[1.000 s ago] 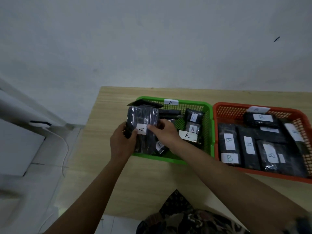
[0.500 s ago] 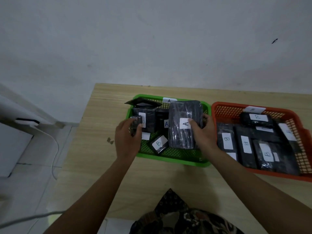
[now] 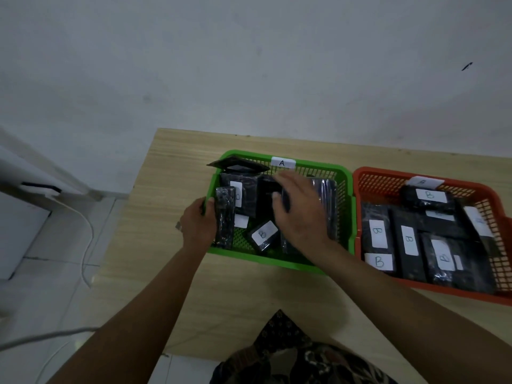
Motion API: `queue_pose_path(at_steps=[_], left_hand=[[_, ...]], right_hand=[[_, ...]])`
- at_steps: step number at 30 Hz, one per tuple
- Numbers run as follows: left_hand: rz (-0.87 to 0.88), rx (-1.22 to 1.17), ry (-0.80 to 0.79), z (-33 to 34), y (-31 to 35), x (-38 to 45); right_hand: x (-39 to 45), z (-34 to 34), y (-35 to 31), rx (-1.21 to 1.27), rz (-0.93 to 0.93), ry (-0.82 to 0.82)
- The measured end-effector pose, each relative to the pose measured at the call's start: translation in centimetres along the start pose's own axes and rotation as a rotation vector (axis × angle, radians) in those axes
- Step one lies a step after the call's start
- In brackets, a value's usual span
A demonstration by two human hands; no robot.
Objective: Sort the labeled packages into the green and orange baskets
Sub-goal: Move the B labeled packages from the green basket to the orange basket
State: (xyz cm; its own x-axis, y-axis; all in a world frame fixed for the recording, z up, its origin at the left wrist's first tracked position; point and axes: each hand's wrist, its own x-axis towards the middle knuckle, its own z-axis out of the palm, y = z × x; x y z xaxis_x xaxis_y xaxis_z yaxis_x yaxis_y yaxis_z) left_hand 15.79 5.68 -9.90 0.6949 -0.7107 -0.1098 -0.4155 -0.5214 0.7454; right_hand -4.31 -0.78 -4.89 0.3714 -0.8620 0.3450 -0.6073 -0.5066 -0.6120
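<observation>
The green basket [image 3: 277,263], tagged A on its far rim, holds several black wrapped packages. My left hand [image 3: 198,224] grips a narrow black package [image 3: 225,217] standing on edge at the basket's left wall. My right hand [image 3: 297,210] hovers over the middle of the basket, fingers spread and holding nothing. Partly beneath it on the right lies a large black package [image 3: 328,206]. A small package labeled B [image 3: 263,235] lies near the basket's front. The orange basket [image 3: 432,288] on the right holds several packages labeled B.
Both baskets stand side by side on a wooden table [image 3: 180,173] against a white wall. The table's left edge drops to a tiled floor with a white cable [image 3: 86,225]. My patterned clothing [image 3: 288,353] is at the table's near edge.
My right hand has let go of the large A package on the basket's right side and moved left over the middle. My left hand now grips the narrow package upright at the left wall.
</observation>
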Motion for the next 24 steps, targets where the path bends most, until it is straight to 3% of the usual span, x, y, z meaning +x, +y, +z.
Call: queue_pose_path(at_steps=[2, 5, 10, 13, 19, 22, 24], left_hand=[[-0.01, -0.074, -0.009, -0.2, -0.5, 0.1], [-0.012, -0.187, -0.051, -0.6, -1.0, 0.1], [-0.043, -0.273, -0.086, -0.5, -1.7, 0.2], [-0.046, -0.292, -0.092, -0.4, -1.8, 0.2], [-0.054, -0.219, -0.096, -0.6, -1.0, 0.2], [-0.053, -0.206, 0.054, -1.3, 1.1, -0.6], [0.034, -0.289, 0.137, -2.3, 3.3, -1.6]], right_hand=[[0.9, 2.0, -1.4, 0.072, -0.026, -0.226], [2.2, 5.3, -3.2, 0.145, 0.183, -0.462], [2.8, 9.2, -3.7, 0.261, 0.597, -0.423], [2.5, 10.2, -3.6, 0.323, 0.702, -0.375], [2.5, 8.7, -3.7, 0.431, 0.599, -0.376], [2.5, 6.3, -3.9, 0.54, 0.475, -0.24], [2.2, 4.4, -3.8, 0.501, 0.281, -0.098]])
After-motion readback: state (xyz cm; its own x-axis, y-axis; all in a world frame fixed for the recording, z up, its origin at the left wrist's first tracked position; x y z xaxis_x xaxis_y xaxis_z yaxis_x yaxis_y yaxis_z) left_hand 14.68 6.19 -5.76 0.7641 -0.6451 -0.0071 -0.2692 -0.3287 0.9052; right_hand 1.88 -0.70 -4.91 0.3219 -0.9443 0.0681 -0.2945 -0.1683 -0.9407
